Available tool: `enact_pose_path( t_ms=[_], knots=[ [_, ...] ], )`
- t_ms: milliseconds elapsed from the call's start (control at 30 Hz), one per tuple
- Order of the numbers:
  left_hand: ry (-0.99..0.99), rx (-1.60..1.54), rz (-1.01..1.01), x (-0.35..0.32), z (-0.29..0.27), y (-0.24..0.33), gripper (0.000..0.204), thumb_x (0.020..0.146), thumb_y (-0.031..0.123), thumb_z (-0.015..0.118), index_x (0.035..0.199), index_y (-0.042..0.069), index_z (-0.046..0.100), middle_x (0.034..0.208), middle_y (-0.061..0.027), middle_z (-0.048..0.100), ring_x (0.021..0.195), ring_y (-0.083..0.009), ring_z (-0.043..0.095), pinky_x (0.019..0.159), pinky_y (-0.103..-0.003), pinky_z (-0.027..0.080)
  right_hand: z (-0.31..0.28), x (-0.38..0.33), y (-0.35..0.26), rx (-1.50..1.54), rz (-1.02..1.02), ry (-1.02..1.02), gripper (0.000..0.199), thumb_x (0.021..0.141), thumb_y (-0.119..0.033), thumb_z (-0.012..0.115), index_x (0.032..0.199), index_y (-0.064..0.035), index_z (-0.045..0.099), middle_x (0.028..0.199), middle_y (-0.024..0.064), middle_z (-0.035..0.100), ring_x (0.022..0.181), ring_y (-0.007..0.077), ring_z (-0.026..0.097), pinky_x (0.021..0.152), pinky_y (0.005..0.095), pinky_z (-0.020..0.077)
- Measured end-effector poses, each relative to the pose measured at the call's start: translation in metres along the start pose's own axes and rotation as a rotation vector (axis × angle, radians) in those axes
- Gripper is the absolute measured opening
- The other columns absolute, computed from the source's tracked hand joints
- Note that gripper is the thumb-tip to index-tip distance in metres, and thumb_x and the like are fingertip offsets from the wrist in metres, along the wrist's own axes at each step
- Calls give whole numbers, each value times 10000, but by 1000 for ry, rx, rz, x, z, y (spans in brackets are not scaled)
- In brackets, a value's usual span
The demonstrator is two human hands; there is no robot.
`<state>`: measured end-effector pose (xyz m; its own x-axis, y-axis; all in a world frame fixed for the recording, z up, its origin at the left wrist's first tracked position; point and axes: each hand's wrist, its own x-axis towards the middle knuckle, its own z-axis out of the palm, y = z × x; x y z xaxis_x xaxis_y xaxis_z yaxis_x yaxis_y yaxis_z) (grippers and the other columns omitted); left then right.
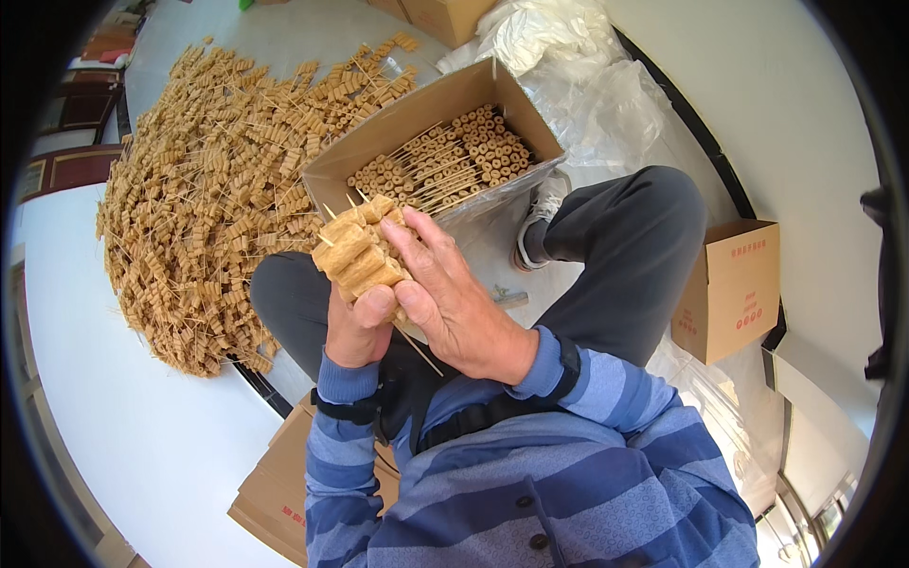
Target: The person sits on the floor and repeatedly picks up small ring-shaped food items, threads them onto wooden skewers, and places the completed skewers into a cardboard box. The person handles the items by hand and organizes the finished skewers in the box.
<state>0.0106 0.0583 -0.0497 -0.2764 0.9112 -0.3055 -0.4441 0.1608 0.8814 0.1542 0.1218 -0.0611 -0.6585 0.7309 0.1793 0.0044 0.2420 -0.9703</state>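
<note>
Both my hands hold a small bundle of skewers of golden-brown tofu-skin rolls (355, 254) above my lap. My left hand (355, 331) grips it from below, its thumb on the near side and its fingers mostly hidden. My right hand (459, 308) lies along the right side, its fingers curved over the rolls. Pointed stick tips stand out at the far end, and one thin stick reaches down past my right hand. Just beyond is an open cardboard box (516, 99), partly filled with more skewers (445, 156), the round roll ends facing up in packed rows.
A large heap of loose skewers (218, 199) covers the floor on the left. Crumpled clear plastic sheeting (578, 71) lies behind the box. A closed carton (734, 289) stands by the right wall, and another carton (275, 483) sits beside my left arm. My knees are bent on both sides.
</note>
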Motion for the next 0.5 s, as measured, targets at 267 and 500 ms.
enact_pose_path(
  t_ms=[267,500],
  knots=[
    [-49,-34,-87,22,16,-12,956,844,548,734,1522,28,305,1453,-101,476,1318,-236,503,1094,-381,428,-14,7,11,-21,75,56,600,1034,-338,488,1553,-85,323,1548,326,246,1408,501,305,1167,507,286],
    [-129,-14,-84,23,20,-11,797,951,521,561,1525,21,321,1469,-107,458,1346,-219,462,1103,-364,395,-16,7,13,-108,12,11,674,1036,-366,497,1568,-38,246,1544,336,237,1422,512,266,1183,518,245]
  ],
)
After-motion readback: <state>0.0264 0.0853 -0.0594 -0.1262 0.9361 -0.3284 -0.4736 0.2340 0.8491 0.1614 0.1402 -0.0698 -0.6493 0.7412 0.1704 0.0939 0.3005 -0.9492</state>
